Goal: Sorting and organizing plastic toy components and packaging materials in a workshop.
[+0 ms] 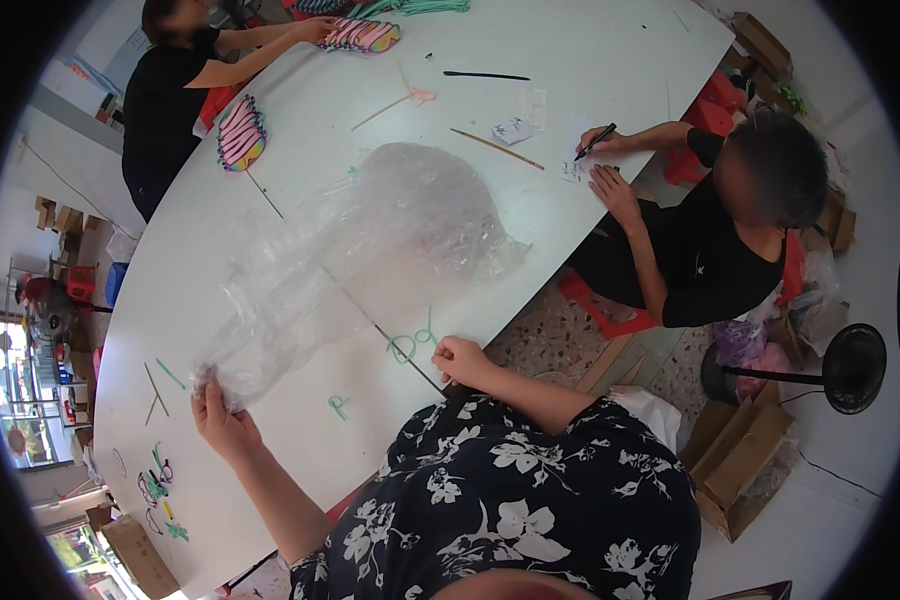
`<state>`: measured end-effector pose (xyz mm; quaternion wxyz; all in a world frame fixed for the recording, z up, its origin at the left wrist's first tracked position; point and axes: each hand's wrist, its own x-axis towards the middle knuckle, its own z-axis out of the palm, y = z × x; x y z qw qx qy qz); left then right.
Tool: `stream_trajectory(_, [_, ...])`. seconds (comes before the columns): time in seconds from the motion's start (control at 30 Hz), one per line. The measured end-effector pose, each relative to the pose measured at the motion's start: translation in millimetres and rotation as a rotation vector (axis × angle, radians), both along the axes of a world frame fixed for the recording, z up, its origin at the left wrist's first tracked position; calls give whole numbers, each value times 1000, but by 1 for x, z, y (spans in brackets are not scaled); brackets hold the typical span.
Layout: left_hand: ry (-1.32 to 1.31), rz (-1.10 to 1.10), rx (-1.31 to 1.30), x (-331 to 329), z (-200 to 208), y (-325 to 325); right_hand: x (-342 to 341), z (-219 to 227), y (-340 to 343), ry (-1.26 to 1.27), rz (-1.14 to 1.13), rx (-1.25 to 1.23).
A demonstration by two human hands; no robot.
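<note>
A large, crumpled clear plastic bag (410, 205) lies across the middle of the white table. My left hand (225, 415) pinches its gathered near-left end, lifting that part off the tabletop. The bag's far end spreads out puffed and rounded. By the table's near edge, my right hand (458, 360) rests with its fingers curled in, and nothing shows in them. Just beside it are loops of thin green strip (402, 348). Another small green curl (339, 407) lies between my two hands.
Across the table a person in black handles a striped, colourful bundle (365, 36); a similar bundle (242, 135) lies nearer. On the right another person writes on paper (576, 168) with a black pen (596, 141). Thin sticks (497, 149) and a table seam (355, 303) are visible. Cardboard boxes (740, 460) stand right.
</note>
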<state>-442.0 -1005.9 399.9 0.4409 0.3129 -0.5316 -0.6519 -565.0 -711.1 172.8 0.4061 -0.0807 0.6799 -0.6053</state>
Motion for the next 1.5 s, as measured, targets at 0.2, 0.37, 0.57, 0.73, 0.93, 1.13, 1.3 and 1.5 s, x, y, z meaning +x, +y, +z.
stream_trajectory(0.2, [98, 104, -200, 26, 50, -24, 1, -2, 0, -23, 20, 2])
stream_trajectory(0.37, [58, 140, -393, 20, 81, -3, 3, 1, -1, 1, 3, 7])
stream_trajectory(0.57, [61, 126, -469, 24, 85, -9, 9, -6, -7, 62, -49, 36])
stream_trajectory(0.73, [145, 31, -455, 52, 74, -36, 15, -1, -14, 121, -122, 87])
stream_trajectory(0.93, [236, -33, -305, 93, 58, -84, 24, -5, -25, 265, -226, 168])
stream_trajectory(1.13, [-108, 73, 68, 94, -16, -90, 31, 1, -30, 313, -331, 300])
stream_trajectory(1.3, [-329, -293, 306, 98, -112, -71, 40, 18, -43, 521, -346, 445])
stream_trajectory(1.5, [-600, -688, -55, 58, -134, -8, 8, 61, -66, 1207, -389, 425])
